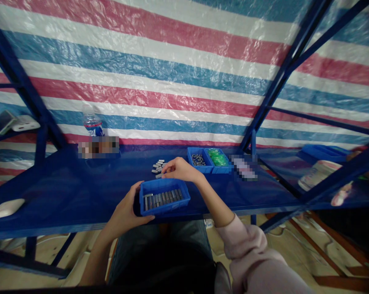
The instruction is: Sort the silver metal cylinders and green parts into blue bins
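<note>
My left hand (129,209) grips the left end of a blue plastic bin (165,209), thumb along its near side. The bin is tilted toward me at the table's front edge. Inside, a row of small grey metal cylinders (163,199) stands side by side, with one lying across the left end. Behind the bin, my right hand (181,169) reaches left over the table with its fingers pinched. A single metal cylinder (159,176) shows at its fingertips. Just beyond, several similar loose cylinders (157,166) lie in a small pile.
Right of the pile stand a blue bin with small metal parts (198,159) and another with green pieces (217,157). A bottle (92,122) is at the back left, a white object (6,208) at the far left. Blue frame posts (271,81) flank the table (123,171).
</note>
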`<state>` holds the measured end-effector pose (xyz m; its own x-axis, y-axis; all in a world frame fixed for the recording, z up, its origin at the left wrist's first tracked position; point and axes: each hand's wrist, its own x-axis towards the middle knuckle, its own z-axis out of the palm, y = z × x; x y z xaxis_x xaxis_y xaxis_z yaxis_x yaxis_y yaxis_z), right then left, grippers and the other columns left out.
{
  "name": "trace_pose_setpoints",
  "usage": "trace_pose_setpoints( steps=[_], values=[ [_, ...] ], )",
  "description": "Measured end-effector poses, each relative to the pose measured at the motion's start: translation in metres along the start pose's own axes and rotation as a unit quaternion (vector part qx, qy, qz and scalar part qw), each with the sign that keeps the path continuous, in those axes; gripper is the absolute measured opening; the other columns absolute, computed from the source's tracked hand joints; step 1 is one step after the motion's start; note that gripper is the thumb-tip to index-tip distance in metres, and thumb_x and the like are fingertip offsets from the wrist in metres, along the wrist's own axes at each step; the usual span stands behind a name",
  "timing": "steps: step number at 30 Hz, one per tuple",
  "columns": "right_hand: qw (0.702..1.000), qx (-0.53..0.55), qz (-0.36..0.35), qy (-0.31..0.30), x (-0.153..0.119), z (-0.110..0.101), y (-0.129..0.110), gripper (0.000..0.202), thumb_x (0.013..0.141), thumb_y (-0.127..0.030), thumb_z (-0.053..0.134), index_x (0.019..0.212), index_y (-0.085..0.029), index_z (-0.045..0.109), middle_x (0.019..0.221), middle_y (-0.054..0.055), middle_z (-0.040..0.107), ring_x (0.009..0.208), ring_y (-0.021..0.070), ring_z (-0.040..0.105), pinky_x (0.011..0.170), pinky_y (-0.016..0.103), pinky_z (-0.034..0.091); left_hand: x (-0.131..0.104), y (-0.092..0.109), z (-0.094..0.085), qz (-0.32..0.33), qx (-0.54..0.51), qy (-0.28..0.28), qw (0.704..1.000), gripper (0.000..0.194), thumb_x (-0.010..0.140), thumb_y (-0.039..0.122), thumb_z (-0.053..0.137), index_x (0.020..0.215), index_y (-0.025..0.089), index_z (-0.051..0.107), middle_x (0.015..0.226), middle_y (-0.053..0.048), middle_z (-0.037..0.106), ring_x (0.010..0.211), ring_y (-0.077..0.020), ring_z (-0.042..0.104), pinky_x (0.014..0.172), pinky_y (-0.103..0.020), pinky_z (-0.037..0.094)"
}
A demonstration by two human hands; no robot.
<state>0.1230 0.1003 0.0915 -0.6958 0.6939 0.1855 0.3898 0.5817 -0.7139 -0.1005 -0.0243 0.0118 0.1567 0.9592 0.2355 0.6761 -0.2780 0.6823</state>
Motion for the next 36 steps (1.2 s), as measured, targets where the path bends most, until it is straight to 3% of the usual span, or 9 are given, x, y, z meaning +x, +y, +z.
trace_pose_setpoints(
  steps=[5,10,16,22,31,36],
  values=[
    [0.978,-0.205,-0.027,-0.031,-0.012,0.023,-0.041,0.014,0.078,-0.025,0.068,0.09,-0.019,0.074,0.079,0.003,0.071,0.075,0.0155,0.064,0.062,0.022,0.04,0.0,0.0,0.0,-0.003,0.0,-0.002,1.0,0.096,0.063,0.045,0.076,0.14,0.026,0.022,0.136,-0.012,0.045,0.124,-0.0338,0.049,0.101,-0.05,0.044],
    [0.946,-0.321,0.017,-0.048,-0.011,0.051,-0.039,0.016,0.083,-0.024,0.06,0.088,-0.018,0.074,0.089,0.009,0.074,0.086,0.0222,0.067,0.067,0.025,0.044,0.0,-0.001,0.001,0.001,0.001,0.005,1.0,0.094,0.063,0.045,0.076,0.139,0.026,0.024,0.137,-0.011,0.045,0.124,-0.0325,0.049,0.101,-0.047,0.044],
    [0.957,-0.284,0.043,-0.043,-0.019,0.056,-0.036,0.022,0.089,-0.03,0.053,0.086,-0.021,0.073,0.087,0.007,0.074,0.085,0.0213,0.069,0.067,0.025,0.044,0.0,-0.002,0.001,-0.004,0.006,0.001,1.0,0.096,0.065,0.046,0.074,0.142,0.026,0.02,0.141,-0.011,0.042,0.128,-0.0325,0.046,0.104,-0.048,0.041],
    [0.951,-0.292,0.1,-0.033,-0.026,0.055,-0.04,0.027,0.089,-0.028,0.048,0.09,-0.016,0.072,0.095,0.013,0.074,0.089,0.0237,0.069,0.07,0.028,0.045,0.0,-0.002,0.001,-0.011,0.002,-0.007,1.0,0.098,0.066,0.045,0.075,0.144,0.026,0.017,0.144,-0.012,0.04,0.131,-0.0322,0.043,0.106,-0.048,0.039],
    [0.959,-0.257,0.071,-0.095,-0.02,0.061,-0.041,0.029,0.086,-0.019,0.042,0.089,-0.015,0.07,0.093,0.012,0.074,0.085,0.0228,0.068,0.064,0.027,0.043,0.0,-0.004,0.003,-0.009,0.006,-0.003,1.0,0.098,0.066,0.044,0.075,0.144,0.026,0.018,0.144,-0.013,0.039,0.132,-0.0333,0.042,0.106,-0.051,0.039],
    [0.965,-0.232,0.059,-0.103,-0.023,0.051,-0.042,0.026,0.085,-0.022,0.047,0.093,-0.019,0.072,0.089,0.006,0.073,0.082,0.0195,0.066,0.06,0.024,0.039,0.001,-0.005,0.003,-0.011,-0.004,-0.007,1.0,0.098,0.067,0.045,0.075,0.144,0.026,0.018,0.145,-0.012,0.038,0.132,-0.0315,0.042,0.107,-0.048,0.038]
  ],
)
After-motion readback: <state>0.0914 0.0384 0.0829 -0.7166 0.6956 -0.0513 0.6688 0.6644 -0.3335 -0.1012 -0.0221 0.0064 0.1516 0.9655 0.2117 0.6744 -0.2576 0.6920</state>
